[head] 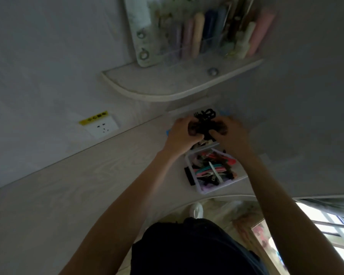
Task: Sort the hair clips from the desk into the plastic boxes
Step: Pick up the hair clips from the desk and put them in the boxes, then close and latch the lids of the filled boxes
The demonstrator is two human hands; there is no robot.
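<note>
Hair clips (206, 124), a dark, blurred bunch with black loops sticking up, sit gripped between your left hand (182, 135) and right hand (229, 135) above the clear plastic box (212, 169) of colourful clips; their axis is unclear

Setting: home bedroom or dorm study corner. Evidence: pale wood-grain tabletop (72, 187), wall socket (102, 127), corner shelf (167, 84) holding pens, barred window (334, 227).
</note>
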